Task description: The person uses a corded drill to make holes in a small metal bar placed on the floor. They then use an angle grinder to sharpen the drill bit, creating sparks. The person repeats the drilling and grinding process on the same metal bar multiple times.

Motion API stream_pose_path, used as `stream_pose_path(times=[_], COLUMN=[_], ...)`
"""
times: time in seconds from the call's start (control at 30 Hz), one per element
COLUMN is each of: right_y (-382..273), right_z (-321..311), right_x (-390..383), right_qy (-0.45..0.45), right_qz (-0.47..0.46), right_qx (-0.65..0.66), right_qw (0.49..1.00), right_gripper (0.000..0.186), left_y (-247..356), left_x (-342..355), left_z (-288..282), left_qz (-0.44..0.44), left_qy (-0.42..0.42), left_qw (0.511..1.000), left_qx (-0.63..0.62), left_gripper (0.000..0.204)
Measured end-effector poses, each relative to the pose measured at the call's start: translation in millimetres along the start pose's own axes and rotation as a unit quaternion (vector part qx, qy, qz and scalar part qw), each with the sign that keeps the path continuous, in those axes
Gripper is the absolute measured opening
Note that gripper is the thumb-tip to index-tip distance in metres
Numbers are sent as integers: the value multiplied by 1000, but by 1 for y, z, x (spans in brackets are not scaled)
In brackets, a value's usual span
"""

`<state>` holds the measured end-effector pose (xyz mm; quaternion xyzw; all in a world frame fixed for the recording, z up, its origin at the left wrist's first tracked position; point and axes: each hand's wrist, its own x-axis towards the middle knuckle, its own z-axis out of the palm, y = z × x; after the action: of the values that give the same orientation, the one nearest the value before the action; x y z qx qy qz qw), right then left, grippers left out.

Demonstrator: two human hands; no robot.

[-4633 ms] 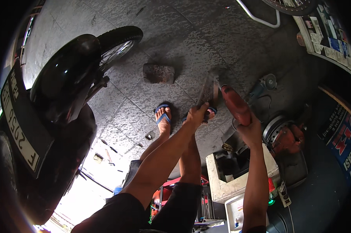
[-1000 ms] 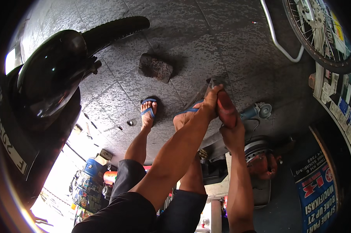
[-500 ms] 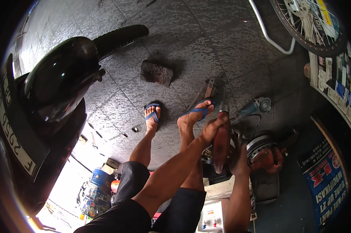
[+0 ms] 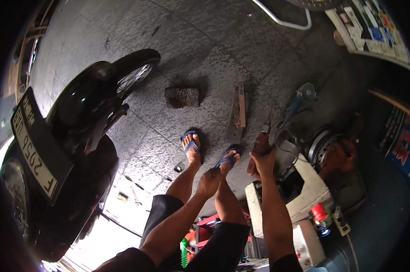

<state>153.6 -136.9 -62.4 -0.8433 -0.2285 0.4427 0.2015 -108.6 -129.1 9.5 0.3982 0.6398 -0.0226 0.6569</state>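
A red power drill (image 4: 259, 143) is gripped in my right hand (image 4: 264, 162), its slim bit pointing away from me over the floor. Before my right shin is my left hand (image 4: 209, 181), fingers curled; whether anything is inside them is hidden. Beyond my right foot lie flat metal strips (image 4: 235, 119), one overlapping another. An angle grinder (image 4: 298, 103) with a teal body and a disc rests on the floor to the right of the drill bit.
A rusty, block-like piece (image 4: 182, 97) lies ahead of my left foot. A black motorcycle (image 4: 78, 113) stands at left. At right are a red machine with a round guard (image 4: 325, 156) and a pale box-like piece (image 4: 304, 186). A bent metal tube (image 4: 284, 22) lies far off.
My left hand has come off the drill and moved left, towards my shin. My right hand keeps the drill, now lower in view. The whole view has shifted.
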Motion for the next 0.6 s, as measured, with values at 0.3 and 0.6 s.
stream_pose_path(times=[0.3, 0.6], right_y=[143, 114], right_z=[96, 130], right_x=[94, 83], right_qy=[212, 319], right_qz=[52, -81], right_qx=[-193, -273], right_qw=[957, 904], right_gripper=[119, 84], left_y=[-6, -6], left_x=[-34, -35], left_z=[11, 16], left_qz=[-112, -99], left_qy=[-105, -103], left_qw=[988, 986], left_qx=[-34, -90], left_gripper=[48, 51])
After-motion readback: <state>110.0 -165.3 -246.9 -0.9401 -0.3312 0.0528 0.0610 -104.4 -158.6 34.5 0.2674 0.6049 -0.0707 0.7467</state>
